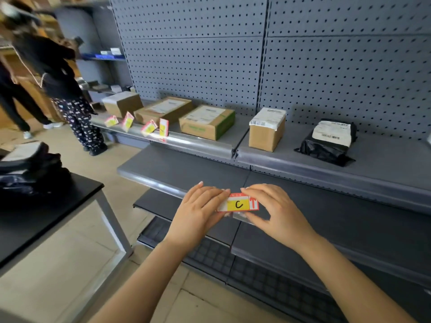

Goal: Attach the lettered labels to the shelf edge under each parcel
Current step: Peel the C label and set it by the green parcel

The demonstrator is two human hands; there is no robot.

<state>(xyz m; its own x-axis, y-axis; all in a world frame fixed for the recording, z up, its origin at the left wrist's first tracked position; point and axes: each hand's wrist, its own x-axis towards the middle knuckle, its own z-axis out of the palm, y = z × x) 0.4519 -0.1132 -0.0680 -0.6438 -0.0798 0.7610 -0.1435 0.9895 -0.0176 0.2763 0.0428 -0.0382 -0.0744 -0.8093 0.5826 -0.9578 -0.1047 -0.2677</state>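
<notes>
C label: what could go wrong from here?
1. The left hand and right hand hold the C label down by the lower shelf, which carries no parcel. It might get clipped to the wrong edge.
2. The tilted labels on the upper shelf edge lean unevenly, bunched at the left end. They may drop or mislabel parcels.

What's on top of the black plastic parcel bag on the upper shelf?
A white printed shipping label with barcodes lies on the black plastic parcel bag. Its print is too small to read, and the bag hides its contents.
</notes>
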